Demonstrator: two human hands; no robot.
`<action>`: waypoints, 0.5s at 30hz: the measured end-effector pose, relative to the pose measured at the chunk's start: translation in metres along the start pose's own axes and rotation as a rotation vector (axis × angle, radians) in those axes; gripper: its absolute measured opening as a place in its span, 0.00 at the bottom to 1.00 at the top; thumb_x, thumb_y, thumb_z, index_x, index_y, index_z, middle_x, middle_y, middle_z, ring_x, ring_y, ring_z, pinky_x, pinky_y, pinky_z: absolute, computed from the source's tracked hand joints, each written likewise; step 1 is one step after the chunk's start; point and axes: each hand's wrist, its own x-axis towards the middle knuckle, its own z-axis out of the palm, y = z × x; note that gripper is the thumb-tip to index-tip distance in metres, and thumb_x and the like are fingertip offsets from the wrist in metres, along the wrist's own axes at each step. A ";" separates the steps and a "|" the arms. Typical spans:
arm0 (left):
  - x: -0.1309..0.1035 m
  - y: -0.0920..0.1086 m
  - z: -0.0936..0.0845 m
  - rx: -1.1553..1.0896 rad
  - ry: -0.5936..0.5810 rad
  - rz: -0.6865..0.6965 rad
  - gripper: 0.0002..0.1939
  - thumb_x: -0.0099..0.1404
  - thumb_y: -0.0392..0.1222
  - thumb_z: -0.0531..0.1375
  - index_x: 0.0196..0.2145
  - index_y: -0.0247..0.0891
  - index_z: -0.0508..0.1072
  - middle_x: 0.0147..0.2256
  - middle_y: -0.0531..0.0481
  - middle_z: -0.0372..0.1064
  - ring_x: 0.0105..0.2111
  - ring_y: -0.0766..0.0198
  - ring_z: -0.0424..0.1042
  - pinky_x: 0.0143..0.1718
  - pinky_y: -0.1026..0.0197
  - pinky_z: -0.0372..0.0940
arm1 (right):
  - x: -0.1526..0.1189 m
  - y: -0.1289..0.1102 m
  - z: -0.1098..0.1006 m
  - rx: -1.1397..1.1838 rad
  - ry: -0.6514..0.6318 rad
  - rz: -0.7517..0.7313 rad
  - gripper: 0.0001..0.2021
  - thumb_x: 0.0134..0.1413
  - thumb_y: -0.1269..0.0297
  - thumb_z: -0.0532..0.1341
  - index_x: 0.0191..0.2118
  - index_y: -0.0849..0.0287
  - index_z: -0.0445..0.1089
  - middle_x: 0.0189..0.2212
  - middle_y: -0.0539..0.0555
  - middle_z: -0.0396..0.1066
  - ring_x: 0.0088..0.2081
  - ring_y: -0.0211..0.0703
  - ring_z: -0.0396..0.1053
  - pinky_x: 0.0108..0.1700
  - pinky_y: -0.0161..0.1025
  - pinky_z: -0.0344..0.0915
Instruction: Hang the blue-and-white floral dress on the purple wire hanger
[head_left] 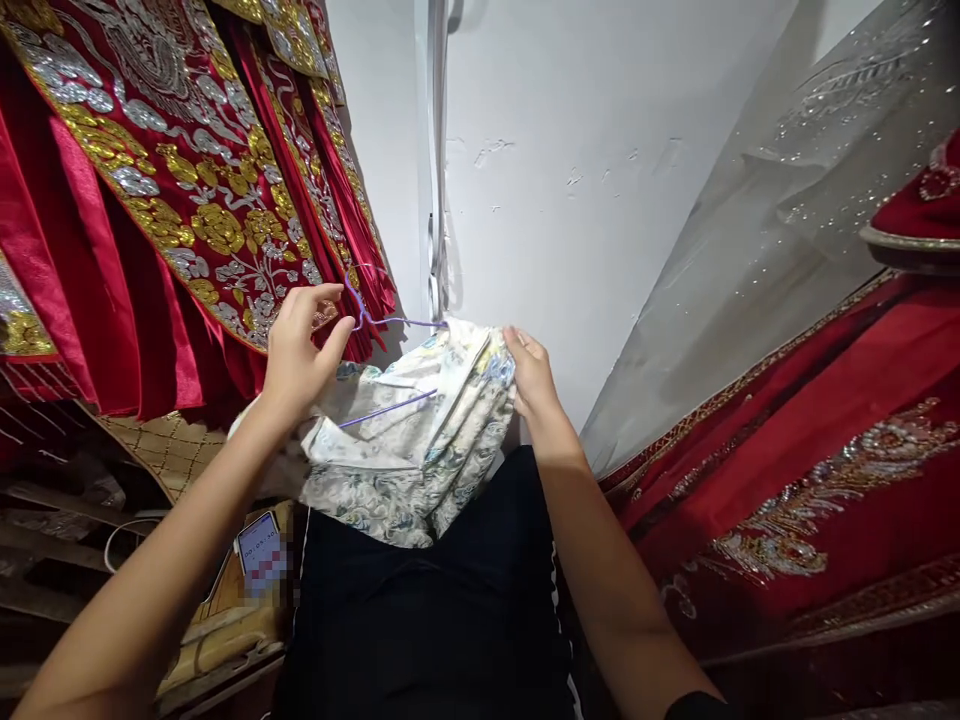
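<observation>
A white garment with a blue and yellow floral pattern [390, 480] hangs in front of my body. A thin purple hanger [409, 322] runs through its neck opening, with its hook end near the red fringe. My right hand [531, 368] pinches the garment's gathered edge at the shoulder. My left hand [304, 345] is raised beside the hanger's hook, thumb and fingers apart, holding nothing.
Red garments with gold and silver embroidery [217, 190] hang at the left. On the right are a sparkling sheer veil [720, 260] and red beaded garments [840, 440]. A phone [260, 550] lies low on the left. A white wall [562, 120] stands ahead.
</observation>
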 end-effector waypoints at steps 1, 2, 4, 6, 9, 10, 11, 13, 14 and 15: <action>-0.005 0.006 0.003 -0.029 0.032 0.021 0.16 0.67 0.45 0.57 0.52 0.41 0.70 0.49 0.44 0.69 0.46 0.56 0.69 0.47 0.56 0.65 | 0.008 -0.001 -0.002 0.029 0.061 0.000 0.30 0.52 0.34 0.58 0.45 0.58 0.70 0.36 0.58 0.74 0.47 0.53 0.73 0.45 0.46 0.72; -0.012 0.012 0.005 -0.055 0.051 0.032 0.16 0.67 0.44 0.57 0.52 0.42 0.69 0.49 0.44 0.68 0.46 0.56 0.69 0.48 0.55 0.65 | 0.013 -0.002 -0.006 0.062 0.122 0.002 0.30 0.51 0.34 0.60 0.46 0.58 0.70 0.37 0.58 0.75 0.47 0.53 0.73 0.46 0.48 0.73; -0.031 0.022 0.011 -0.090 0.060 0.011 0.14 0.67 0.45 0.57 0.50 0.43 0.70 0.45 0.45 0.68 0.43 0.56 0.69 0.47 0.54 0.65 | 0.016 -0.002 -0.016 0.110 0.224 0.005 0.30 0.51 0.36 0.60 0.47 0.59 0.70 0.41 0.60 0.75 0.49 0.54 0.73 0.47 0.49 0.73; -0.055 0.024 0.024 -0.123 0.061 -0.077 0.11 0.66 0.47 0.58 0.45 0.43 0.70 0.39 0.47 0.67 0.39 0.57 0.68 0.44 0.54 0.65 | 0.007 -0.001 -0.028 0.142 0.314 0.021 0.29 0.52 0.38 0.61 0.48 0.59 0.69 0.46 0.61 0.74 0.53 0.54 0.71 0.51 0.49 0.72; -0.098 0.015 0.059 -0.254 0.043 -0.306 0.11 0.65 0.51 0.60 0.33 0.43 0.65 0.30 0.50 0.61 0.32 0.60 0.64 0.37 0.57 0.64 | -0.025 0.005 -0.041 0.195 0.414 0.069 0.26 0.54 0.43 0.62 0.50 0.58 0.68 0.52 0.62 0.71 0.58 0.50 0.68 0.55 0.46 0.70; -0.112 0.010 0.074 -0.316 0.021 -0.389 0.14 0.65 0.53 0.60 0.31 0.43 0.62 0.28 0.52 0.58 0.29 0.61 0.62 0.34 0.58 0.62 | -0.038 0.008 -0.043 0.212 0.418 0.085 0.26 0.54 0.43 0.62 0.50 0.58 0.68 0.52 0.61 0.71 0.58 0.50 0.68 0.54 0.45 0.70; -0.124 0.005 0.089 -0.374 0.017 -0.470 0.16 0.64 0.54 0.61 0.30 0.44 0.60 0.27 0.53 0.56 0.28 0.62 0.60 0.32 0.59 0.61 | -0.049 0.012 -0.043 0.222 0.406 0.095 0.25 0.55 0.43 0.62 0.49 0.57 0.67 0.51 0.61 0.72 0.56 0.50 0.70 0.53 0.45 0.71; -0.144 -0.004 0.117 -0.460 0.033 -0.611 0.19 0.61 0.57 0.62 0.32 0.44 0.58 0.28 0.54 0.56 0.27 0.63 0.59 0.31 0.60 0.60 | -0.067 0.021 -0.038 0.207 0.357 0.089 0.23 0.58 0.41 0.59 0.46 0.57 0.67 0.46 0.60 0.74 0.51 0.50 0.73 0.47 0.44 0.73; -0.150 -0.009 0.128 -0.486 0.037 -0.667 0.20 0.61 0.59 0.61 0.32 0.45 0.57 0.28 0.54 0.56 0.26 0.64 0.59 0.31 0.60 0.60 | -0.073 0.026 -0.035 0.179 0.336 0.072 0.23 0.58 0.41 0.57 0.44 0.57 0.67 0.44 0.60 0.74 0.48 0.50 0.74 0.44 0.43 0.73; -0.155 -0.013 0.136 -0.498 0.032 -0.711 0.20 0.62 0.60 0.60 0.32 0.45 0.56 0.28 0.54 0.56 0.27 0.63 0.60 0.30 0.60 0.60 | -0.077 0.031 -0.032 0.146 0.325 0.050 0.22 0.59 0.41 0.56 0.43 0.57 0.67 0.42 0.59 0.74 0.45 0.49 0.74 0.43 0.42 0.72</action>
